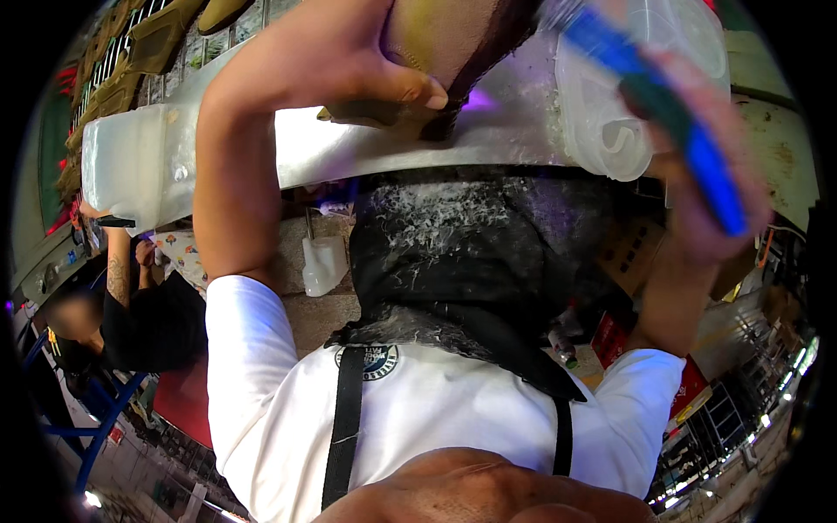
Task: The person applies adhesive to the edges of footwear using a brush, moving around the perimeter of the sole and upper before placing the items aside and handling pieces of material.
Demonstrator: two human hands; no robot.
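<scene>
My left hand grips a brown suede-like shoe upper with a stitched seam; the thumb presses on its near side. The upper runs out of the picture at the top. In my right hand, blurred by motion, is a brush with a blue handle. Its pale bristle end is at the edge of the upper; whether they touch I cannot tell. Beneath the brush stands a translucent plastic container on the shiny metal work surface.
More brown shoe pieces sit on a rack at the upper left. A translucent plastic box is at the bench's left end. A white bottle stands below the bench. Another person in black sits at the left.
</scene>
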